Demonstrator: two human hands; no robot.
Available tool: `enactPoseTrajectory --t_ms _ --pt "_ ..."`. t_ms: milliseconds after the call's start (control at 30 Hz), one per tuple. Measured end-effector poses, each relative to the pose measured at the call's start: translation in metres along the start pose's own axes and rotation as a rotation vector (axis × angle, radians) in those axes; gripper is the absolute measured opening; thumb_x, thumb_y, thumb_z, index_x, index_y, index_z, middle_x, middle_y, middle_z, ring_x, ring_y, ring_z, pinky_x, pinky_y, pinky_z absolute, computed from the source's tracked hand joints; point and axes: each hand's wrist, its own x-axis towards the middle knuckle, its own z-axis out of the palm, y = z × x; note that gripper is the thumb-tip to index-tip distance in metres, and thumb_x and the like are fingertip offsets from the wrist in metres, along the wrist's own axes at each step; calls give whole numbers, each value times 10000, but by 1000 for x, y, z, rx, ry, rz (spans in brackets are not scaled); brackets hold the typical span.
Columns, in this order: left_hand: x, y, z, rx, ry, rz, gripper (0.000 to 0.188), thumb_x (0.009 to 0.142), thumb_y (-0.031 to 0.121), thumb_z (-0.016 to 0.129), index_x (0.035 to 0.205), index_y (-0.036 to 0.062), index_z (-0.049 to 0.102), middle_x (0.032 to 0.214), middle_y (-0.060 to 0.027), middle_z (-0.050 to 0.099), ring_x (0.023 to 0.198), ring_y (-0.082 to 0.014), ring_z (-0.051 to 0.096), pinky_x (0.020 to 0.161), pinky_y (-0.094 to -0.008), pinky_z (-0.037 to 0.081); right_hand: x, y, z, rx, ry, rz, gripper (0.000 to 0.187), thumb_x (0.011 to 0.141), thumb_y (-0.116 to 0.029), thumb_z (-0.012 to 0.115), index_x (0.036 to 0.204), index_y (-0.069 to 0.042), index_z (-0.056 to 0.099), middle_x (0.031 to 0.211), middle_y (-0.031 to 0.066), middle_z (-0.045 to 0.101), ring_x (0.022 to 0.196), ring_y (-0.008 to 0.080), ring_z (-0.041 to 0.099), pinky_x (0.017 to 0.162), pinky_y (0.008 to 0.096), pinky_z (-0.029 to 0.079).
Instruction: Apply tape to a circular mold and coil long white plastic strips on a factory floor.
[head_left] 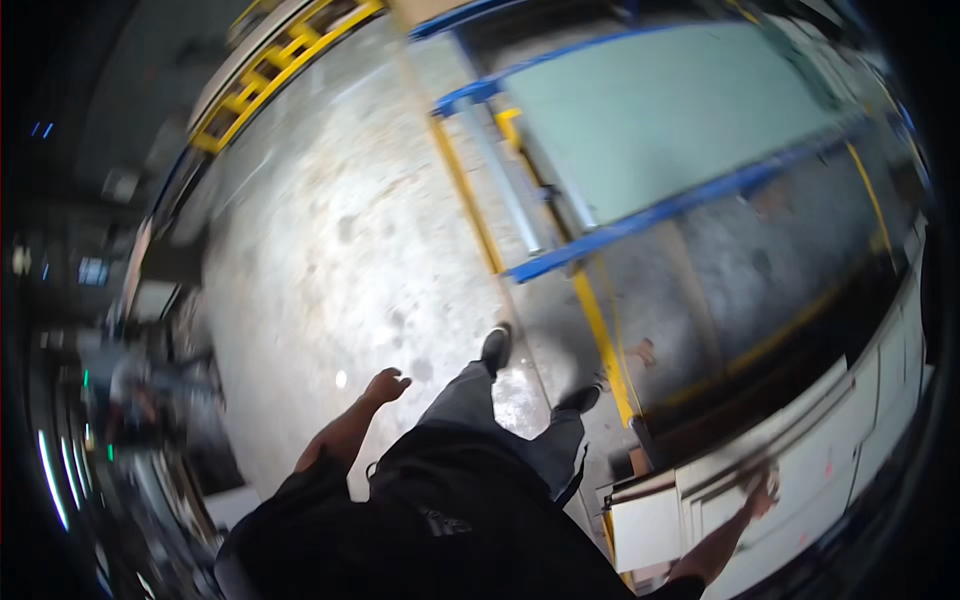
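Observation:
My left hand (385, 385) hangs beside my left leg, over the concrete floor. Nothing is in it; its fingers are loosely bent, with a gap between them. On the other side, my right hand (762, 492) is at the stepped edges of a stack of large white boards (830, 465). Blur hides how its fingers lie and whether they touch a board.
Ahead to the right, a blue conveyor frame (700, 195) with metal rollers (500, 175) carries a pale green sheet (660, 110). Yellow lines (602, 345) mark the concrete floor (330, 230). A yellow rack (285, 70) stands far left. At the left edge, a person (135, 385) appears blurred.

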Motion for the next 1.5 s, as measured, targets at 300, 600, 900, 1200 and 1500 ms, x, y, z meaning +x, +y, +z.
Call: enactPoseTrajectory --t_ms 300,600,900,1200,1500 --pt "-212 -77 160 -415 -128 -219 618 926 573 702 1272 66 769 1297 -223 740 1232 -397 693 1073 -479 537 -28 -68 -13 29 248 -274 1363 841 -869 633 1671 64 87 1709 348 164 1490 493 403 1106 701 450" --pt "-243 -237 261 -690 -20 -309 660 916 572 693 1324 55 739 1366 -207 709 1278 -408 663 1107 -483 523 -614 -252 109 162 -857 -1940 315 1024 -238 693 1202 22 704 1113 189 738 1032 348 718 918 436 572" --pt "-247 -412 220 -1107 443 -539 587 982 468 661 1351 14 697 1273 -222 749 1196 -399 709 1039 -478 562 -1011 -219 141 10 -1025 -2332 371 947 -239 754 1212 19 730 1176 226 751 1071 357 740 975 423 575" --pt "-219 -565 238 -1244 321 -874 605 949 502 687 1336 38 724 1294 -221 740 1224 -412 691 1070 -483 546 -1168 -330 227 -547 -730 -2413 337 889 -349 710 933 -25 788 976 234 760 976 446 739 878 519 588" --pt "-176 -709 134 -1428 395 -942 607 939 509 701 1299 21 739 1238 -233 761 1152 -414 731 1038 -457 566 -1602 -309 273 -689 -994 -2655 338 941 -369 718 1129 -103 807 1133 152 801 1063 292 773 965 391 593"
